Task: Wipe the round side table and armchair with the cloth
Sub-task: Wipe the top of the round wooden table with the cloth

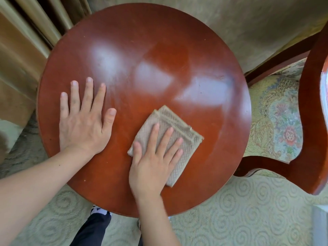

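At the far left, gold curtains [26, 41] hang beside the round side table [159, 32], whose glossy reddish-brown top fills the middle of the view. On its left portion the left hand [83, 125] lies flat, fingers spread, palm down on the bare wood, holding nothing and, by my reading, steadying the table. Just right of it, apart from it, the right hand [152, 164] presses flat with fingers spread on the cloth [179, 132], a beige folded square lying on the near centre of the top. Nothing is pinched; the cloth is trapped between palm and wood.

I judge the cloth light, soft and limp (the waffle weave should grip a little), so it is best driven by flat pressure on its middle, or lifted by its folded edge. The polished top looks slick, so the cloth should slide easily; the table may rock if pushed hard near the rim.

Further right stands the armchair [312, 121], its wooden arm and floral seat close beside the table's edge, its wiping apparently not yet begun, with patterned carpet [248, 210] below
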Tool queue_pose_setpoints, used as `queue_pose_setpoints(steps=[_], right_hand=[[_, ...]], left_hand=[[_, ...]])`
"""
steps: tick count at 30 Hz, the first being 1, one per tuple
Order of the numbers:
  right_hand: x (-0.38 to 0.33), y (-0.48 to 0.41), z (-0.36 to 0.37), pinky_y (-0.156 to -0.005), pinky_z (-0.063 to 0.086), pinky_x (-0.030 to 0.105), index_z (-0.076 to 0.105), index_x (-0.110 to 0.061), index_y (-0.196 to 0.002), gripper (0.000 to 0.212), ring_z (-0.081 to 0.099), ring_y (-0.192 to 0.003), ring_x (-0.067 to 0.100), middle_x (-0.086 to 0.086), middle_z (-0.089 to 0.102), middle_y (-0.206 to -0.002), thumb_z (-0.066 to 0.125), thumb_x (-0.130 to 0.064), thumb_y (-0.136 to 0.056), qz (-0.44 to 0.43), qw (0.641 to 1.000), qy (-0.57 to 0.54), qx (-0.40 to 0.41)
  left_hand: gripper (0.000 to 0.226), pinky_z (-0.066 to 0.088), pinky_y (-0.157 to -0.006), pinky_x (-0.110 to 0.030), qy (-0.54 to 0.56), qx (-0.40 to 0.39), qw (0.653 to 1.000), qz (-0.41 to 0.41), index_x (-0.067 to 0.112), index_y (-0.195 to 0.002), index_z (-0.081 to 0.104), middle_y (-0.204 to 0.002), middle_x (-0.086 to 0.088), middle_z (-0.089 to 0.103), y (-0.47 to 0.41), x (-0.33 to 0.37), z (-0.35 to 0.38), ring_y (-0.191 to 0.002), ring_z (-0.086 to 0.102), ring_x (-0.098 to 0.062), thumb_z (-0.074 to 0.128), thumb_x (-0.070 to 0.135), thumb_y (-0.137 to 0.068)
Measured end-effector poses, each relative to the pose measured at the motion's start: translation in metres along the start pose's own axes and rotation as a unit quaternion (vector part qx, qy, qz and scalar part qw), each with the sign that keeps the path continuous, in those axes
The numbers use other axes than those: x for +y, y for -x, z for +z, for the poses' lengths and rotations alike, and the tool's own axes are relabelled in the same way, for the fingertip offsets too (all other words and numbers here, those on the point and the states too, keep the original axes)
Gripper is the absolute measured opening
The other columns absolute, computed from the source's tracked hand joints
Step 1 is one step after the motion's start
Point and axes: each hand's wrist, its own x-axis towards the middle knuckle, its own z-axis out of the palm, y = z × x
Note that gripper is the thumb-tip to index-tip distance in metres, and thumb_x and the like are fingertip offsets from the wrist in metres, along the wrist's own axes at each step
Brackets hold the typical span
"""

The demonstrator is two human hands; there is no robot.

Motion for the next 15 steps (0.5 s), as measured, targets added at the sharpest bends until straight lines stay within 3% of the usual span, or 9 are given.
queue_pose_setpoints(steps=[2,6,9,15], right_hand=[[-0.007,-0.032,-0.002,-0.122,0.005,0.056,0.019,-0.028,-0.159,0.068,0.004,-0.151,0.045,0.012,0.013,-0.167,0.028,-0.061,-0.099,-0.014,1.0,0.005,-0.022],[-0.018,-0.145,-0.013,-0.12,-0.013,0.052,-0.004,-0.031,-0.159,0.073,-0.015,-0.151,0.041,0.008,-0.01,-0.168,0.021,-0.065,-0.099,-0.027,0.997,-0.014,-0.071],[-0.019,-0.211,-0.027,-0.118,-0.015,0.053,-0.009,-0.032,-0.158,0.077,-0.02,-0.15,0.04,0.007,-0.016,-0.167,0.019,-0.069,-0.097,-0.024,0.993,-0.023,-0.114],[-0.022,-0.195,-0.025,-0.121,-0.011,0.055,-0.005,-0.034,-0.159,0.077,-0.016,-0.15,0.042,0.008,-0.011,-0.168,0.016,-0.069,-0.093,-0.055,0.995,0.025,-0.079]], left_hand=[[0.072,0.005,-0.124,-0.054,-0.008,-0.008,1.0,0.001,0.019,-0.161,0.013,-0.169,-0.01,0.011,-0.001,0.001,0.0,-0.155,0.003,-0.036,-0.001,0.058,-0.101],[0.074,0.004,-0.125,-0.053,-0.014,-0.016,1.0,0.001,0.021,-0.161,0.011,-0.169,-0.007,0.007,-0.001,0.001,-0.003,-0.155,0.0,-0.035,-0.005,0.059,-0.1],[0.075,0.003,-0.125,-0.052,-0.013,-0.017,1.0,-0.002,0.021,-0.161,0.011,-0.17,-0.006,0.007,-0.002,-0.001,-0.003,-0.156,-0.001,-0.034,-0.006,0.06,-0.099],[0.074,0.001,-0.125,-0.051,-0.013,-0.021,1.0,-0.006,0.024,-0.161,0.009,-0.17,-0.004,0.005,-0.002,0.0,-0.001,-0.156,-0.003,-0.032,-0.006,0.061,-0.099]])
